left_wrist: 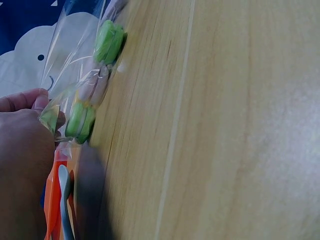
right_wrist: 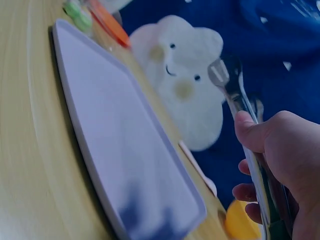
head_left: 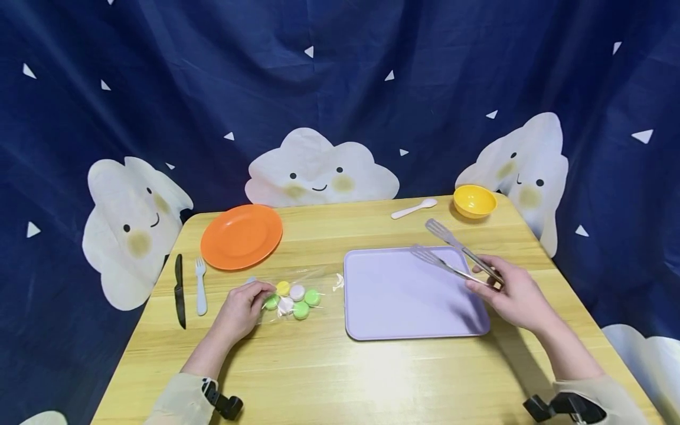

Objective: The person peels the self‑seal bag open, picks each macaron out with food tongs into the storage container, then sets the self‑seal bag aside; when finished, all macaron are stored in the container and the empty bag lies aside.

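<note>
On the left, my left hand (head_left: 240, 311) pinches the near-left end of a clear plastic bag (head_left: 328, 282). Several macarons (head_left: 300, 310) in green, yellow and pale lilac lie inside it on the table. The left wrist view has thumb and fingers on the gathered plastic, close to a green macaron (left_wrist: 80, 122). Metal tongs (head_left: 451, 237) are gripped in my right hand (head_left: 512, 292), their slotted ends spread apart and pointing away over the far side of a lilac tray (head_left: 404, 307). The tray bears only shadows of the hand and tongs.
An orange plate (head_left: 241, 237) sits at the back left, with a light blue fork (head_left: 200, 289) and a black knife (head_left: 179, 292) beside it. Toward the back right are a pale spoon (head_left: 414, 208) and a yellow bowl (head_left: 474, 202). A blue curtain (head_left: 340, 71) hangs behind.
</note>
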`<state>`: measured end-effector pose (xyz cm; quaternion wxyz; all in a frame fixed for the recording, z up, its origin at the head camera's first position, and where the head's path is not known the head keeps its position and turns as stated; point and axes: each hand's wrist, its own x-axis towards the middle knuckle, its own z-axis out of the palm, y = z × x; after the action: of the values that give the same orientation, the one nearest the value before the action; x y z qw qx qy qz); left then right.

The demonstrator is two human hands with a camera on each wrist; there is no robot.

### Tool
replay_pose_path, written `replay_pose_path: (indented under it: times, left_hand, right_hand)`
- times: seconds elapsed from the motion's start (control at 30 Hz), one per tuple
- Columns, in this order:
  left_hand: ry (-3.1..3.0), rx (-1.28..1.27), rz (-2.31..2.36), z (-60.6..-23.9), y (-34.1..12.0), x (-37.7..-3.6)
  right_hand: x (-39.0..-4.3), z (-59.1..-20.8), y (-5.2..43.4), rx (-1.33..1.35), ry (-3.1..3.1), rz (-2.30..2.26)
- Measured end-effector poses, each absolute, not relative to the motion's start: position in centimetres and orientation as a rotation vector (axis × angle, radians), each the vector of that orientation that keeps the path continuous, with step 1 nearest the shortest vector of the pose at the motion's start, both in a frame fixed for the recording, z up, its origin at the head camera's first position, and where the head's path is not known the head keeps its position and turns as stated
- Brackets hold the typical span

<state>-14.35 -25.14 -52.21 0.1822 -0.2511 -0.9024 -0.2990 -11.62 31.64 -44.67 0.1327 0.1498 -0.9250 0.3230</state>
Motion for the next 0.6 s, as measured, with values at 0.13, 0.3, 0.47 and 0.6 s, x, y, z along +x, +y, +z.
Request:
replay_pose_path:
  times: [0.13,0.3,0.47,0.6]
  left_hand:
    - [-2.542,-0.709,-0.849,-52.3,-25.2,-14.4]
    - [-2.537,-0.701,-0.853,-52.6,-25.3,-14.5]
    - [-2.528,-0.694,-0.847,-52.7,-25.3,-14.5]
    - [-2.53,-0.689,-0.846,-52.6,-25.2,-14.5]
  right_hand:
    - [-12.3,-44.3,29.7,0.534,-2.734,0.791]
    - [-13.3,-44.3,27.3,0.66,-2.774,0.699]
    - [-14.4,-44.7,25.2,0.757,-2.796,0.697]
    - [-15.2,-45.1,23.7,0.814,-2.812,0.681]
